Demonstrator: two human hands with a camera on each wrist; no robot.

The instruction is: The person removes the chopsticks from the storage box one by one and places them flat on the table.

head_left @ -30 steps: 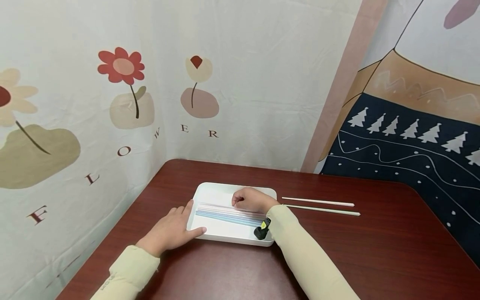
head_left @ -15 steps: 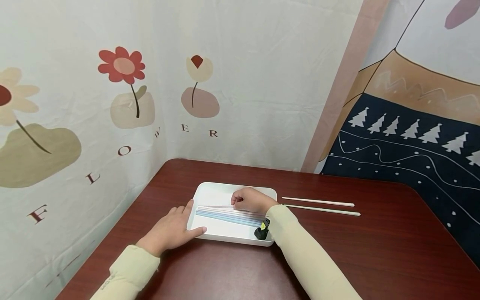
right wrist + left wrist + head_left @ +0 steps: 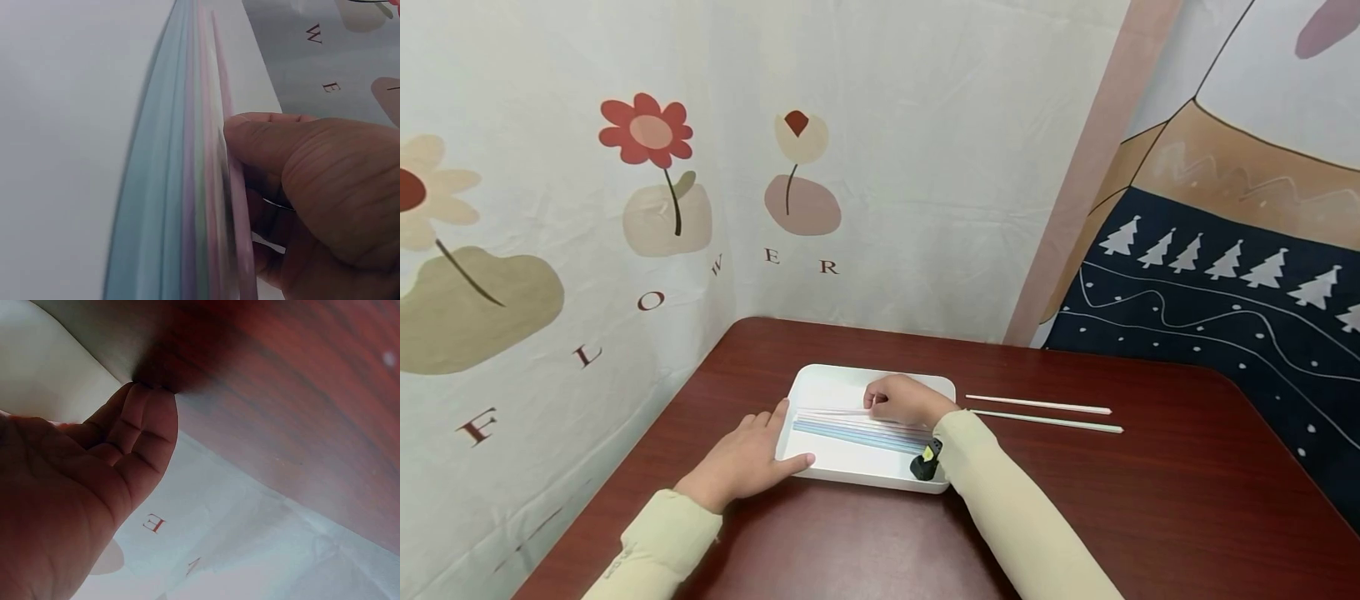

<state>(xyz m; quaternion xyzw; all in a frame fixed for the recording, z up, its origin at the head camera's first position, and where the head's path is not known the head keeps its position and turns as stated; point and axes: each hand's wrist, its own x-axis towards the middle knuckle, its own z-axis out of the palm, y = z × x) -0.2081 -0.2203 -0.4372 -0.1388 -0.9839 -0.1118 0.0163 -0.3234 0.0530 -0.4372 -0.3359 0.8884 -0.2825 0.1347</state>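
Observation:
A white tray (image 3: 865,477) on the table holds a row of thin pastel sticks (image 3: 857,432), blue, purple, green and pink. My right hand (image 3: 906,400) is over the tray; in the right wrist view that hand (image 3: 337,187) pinches a pink stick (image 3: 241,219) at the row's edge between thumb and fingers. My left hand (image 3: 741,462) rests on the tray's left rim with fingers and thumb spread. In the left wrist view the left hand's (image 3: 94,469) fingertips touch the table surface beside the white tray (image 3: 50,362).
Two thin sticks, one pinkish white (image 3: 1037,404) and one pale green (image 3: 1045,421), lie on the brown table (image 3: 1150,500) right of the tray. A wall cloth with flowers stands behind and to the left, a dark tree-patterned cloth at the right. A black wrist device (image 3: 926,460) hangs at my right wrist.
The pink stick at my right hand has shifted slightly relative to the row. Both hands stay almost where they were.

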